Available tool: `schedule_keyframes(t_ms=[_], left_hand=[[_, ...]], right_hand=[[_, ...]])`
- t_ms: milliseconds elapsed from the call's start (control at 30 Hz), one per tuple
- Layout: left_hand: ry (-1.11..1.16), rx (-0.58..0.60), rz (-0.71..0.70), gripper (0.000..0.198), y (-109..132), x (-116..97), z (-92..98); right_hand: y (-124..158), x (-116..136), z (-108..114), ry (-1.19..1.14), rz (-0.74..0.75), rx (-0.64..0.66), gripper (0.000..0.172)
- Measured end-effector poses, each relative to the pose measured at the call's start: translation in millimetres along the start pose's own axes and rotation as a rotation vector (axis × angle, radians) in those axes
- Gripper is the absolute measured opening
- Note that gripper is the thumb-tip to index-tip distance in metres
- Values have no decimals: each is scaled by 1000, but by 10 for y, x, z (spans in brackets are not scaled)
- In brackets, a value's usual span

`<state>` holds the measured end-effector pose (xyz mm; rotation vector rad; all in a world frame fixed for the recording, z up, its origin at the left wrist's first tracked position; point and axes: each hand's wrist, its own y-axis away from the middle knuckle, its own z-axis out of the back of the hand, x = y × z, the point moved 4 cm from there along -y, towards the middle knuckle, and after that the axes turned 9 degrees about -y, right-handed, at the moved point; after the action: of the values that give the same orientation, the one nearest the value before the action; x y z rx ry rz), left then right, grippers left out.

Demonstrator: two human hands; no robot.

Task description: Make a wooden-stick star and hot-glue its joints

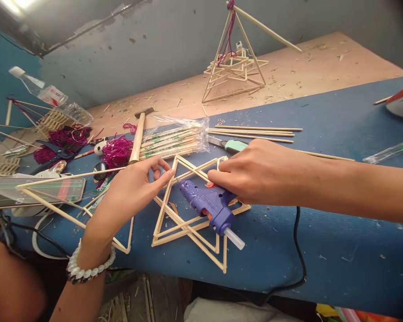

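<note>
A long plywood tabletop (309, 76) runs away from the person, its near part covered by a blue sheet (322, 250) that seems to serve as the working surface; a tall stick pyramid (216, 58), bound with purple yarn (226, 40) at its peak, stands on the bare wood beyond, apparently kept clear of the work; on the blue sheet, directly under both hands, lies a star-shaped stick frame (161, 208), with a second stick frame (53, 210) beside it on the left, under the left wrist; supplies sit within reach along the far side, including a plastic bag of sticks (171, 141), a wooden-handled hammer (137, 138), and a heap of yarn (117, 152); a purple glue gun (204, 201) lies across the star-shaped frame, close to the right hand, and a black cord (300, 250) runs over the sheet nearby, though its link to the gun is hidden; the right hand (251, 172) pinches the upper sticks of the star-shaped frame, seemingly to keep them together; the left hand (134, 192) curves inward, its fingertips (169, 172) on the frame's upper sticks, likely steadying it, though I cannot tell whether they grip.
</note>
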<state>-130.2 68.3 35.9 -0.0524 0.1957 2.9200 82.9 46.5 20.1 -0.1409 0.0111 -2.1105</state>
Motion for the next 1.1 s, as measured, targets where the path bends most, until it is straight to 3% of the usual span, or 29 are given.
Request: schedule_keyframes(t_ms=[200,367,467,700,833,967,1100], left_hand=[[12,-135,-50,31,-15,16,125],[17,-139,-387,25,-117,-210,161],[19,-66,-486,25,-178,-289,117],[-6,-37,-506,24,-229,-249,100],[-6,-29,-525,24,-247,-214,95],[-22,-44,-531,23,-248,-191,89],[-29,-57,-534,23,-235,-174,73]], right_hand=[[166,-20,30,-73,-43,-45,16],[326,-35,56,-136,-71,-99,16],[388,-64,101,-243,-83,-114,15],[395,-247,111,-572,-264,-127,16],[387,-309,51,-813,-503,-90,33],[352,-318,18,-1012,-737,-43,37],[291,-337,-35,-1068,-796,-13,46]])
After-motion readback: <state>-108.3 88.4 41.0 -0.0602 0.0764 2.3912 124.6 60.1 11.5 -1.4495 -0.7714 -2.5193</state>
